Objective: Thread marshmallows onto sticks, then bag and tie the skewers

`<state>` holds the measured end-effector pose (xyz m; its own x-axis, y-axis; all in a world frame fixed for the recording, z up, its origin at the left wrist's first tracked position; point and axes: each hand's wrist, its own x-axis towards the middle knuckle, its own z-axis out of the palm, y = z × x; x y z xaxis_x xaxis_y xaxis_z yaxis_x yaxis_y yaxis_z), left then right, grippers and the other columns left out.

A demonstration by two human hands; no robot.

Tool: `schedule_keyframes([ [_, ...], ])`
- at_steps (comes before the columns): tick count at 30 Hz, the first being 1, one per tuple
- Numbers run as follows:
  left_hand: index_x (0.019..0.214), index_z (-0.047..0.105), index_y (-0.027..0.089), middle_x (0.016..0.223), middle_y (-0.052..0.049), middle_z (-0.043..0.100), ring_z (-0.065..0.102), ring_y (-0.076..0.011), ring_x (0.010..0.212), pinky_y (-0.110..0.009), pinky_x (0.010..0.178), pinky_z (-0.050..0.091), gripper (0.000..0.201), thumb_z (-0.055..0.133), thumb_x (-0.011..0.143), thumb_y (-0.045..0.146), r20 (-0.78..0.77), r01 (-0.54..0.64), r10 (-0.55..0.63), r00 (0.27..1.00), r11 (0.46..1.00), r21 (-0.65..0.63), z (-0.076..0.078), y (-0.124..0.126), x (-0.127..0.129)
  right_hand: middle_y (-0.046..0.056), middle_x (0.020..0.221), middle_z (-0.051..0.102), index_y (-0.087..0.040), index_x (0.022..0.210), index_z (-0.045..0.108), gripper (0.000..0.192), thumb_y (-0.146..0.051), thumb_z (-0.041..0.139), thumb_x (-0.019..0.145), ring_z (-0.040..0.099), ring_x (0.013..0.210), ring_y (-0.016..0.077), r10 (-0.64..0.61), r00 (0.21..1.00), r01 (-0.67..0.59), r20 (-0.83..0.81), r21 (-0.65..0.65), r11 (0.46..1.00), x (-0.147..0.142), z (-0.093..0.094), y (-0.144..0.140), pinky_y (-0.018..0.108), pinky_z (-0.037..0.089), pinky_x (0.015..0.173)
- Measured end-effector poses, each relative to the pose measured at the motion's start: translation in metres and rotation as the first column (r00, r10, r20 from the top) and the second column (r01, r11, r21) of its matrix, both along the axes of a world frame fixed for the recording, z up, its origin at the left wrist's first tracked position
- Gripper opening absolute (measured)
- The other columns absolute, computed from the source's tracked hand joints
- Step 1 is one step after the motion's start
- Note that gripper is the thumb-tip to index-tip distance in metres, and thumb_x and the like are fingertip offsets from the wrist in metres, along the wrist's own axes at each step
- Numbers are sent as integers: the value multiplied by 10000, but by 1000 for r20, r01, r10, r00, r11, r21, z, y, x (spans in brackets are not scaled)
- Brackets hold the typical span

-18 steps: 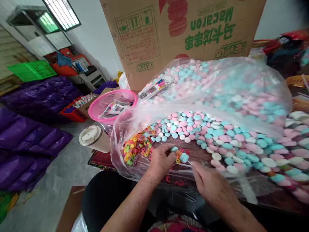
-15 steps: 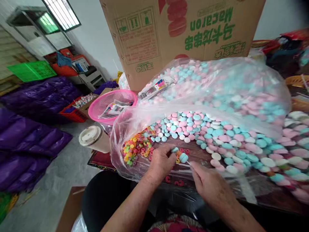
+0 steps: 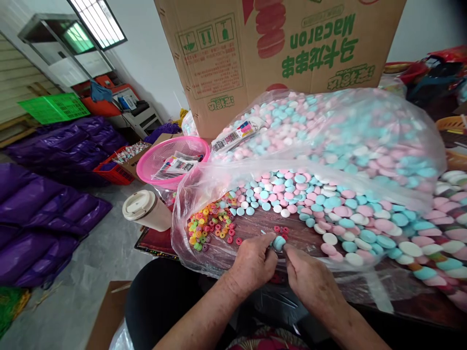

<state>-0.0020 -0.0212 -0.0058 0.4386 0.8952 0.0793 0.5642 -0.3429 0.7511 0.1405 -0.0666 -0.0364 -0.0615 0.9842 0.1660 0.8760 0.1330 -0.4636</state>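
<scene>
My left hand (image 3: pixel 253 265) and my right hand (image 3: pixel 310 282) meet at the near edge of the table, both pinching a blue round candy (image 3: pixel 279 242) between their fingertips. Whether a stick runs through it is hidden by the fingers. Just beyond lie a few red ring candies (image 3: pixel 280 230) and, to the left, a small heap of coloured ring candies (image 3: pixel 206 226). All of this rests on an opened clear plastic bag (image 3: pixel 204 182) that spills a big pile of pink, blue and white round candies (image 3: pixel 339 214).
A large cardboard box (image 3: pixel 262 53) stands behind the bag. A pink basket (image 3: pixel 160 155) with printed packets and a lidded paper cup (image 3: pixel 144 209) are at the left. Purple bags (image 3: pixel 47 204) cover the floor; a green crate (image 3: pixel 54 107) sits farther back.
Both hands drew closer together and toward me; the blue candy that sat between them at a thin stick's tip is now pinched by both hands' fingertips. The view shifted slightly.
</scene>
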Motion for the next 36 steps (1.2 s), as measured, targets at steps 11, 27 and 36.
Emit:
schedule_keyframes([
  [11,971,630,173,1074,-137,612,620,-267,921,-363,727,481,257,419,869,279,-644,-194,231,729,972,129,-3,85,-9,33,641,632,-200,685,549,306,-278,337,891,593,586,165,42,961,-32,-274,42,999,14,-10,2,255,402,550],
  [27,950,650,180,981,-71,643,588,-204,933,-333,850,461,201,532,787,183,-221,-143,126,967,988,-61,-21,77,6,24,621,617,-198,678,549,323,-308,344,902,574,566,151,37,954,-29,-297,31,999,19,-6,-3,246,405,539],
  [36,847,662,124,652,-11,627,571,-98,525,-244,549,480,335,773,611,334,589,124,525,614,673,-729,-2,32,-10,6,581,581,-209,659,512,310,-280,336,906,544,535,143,40,948,-22,-317,62,998,16,0,-1,251,382,530],
])
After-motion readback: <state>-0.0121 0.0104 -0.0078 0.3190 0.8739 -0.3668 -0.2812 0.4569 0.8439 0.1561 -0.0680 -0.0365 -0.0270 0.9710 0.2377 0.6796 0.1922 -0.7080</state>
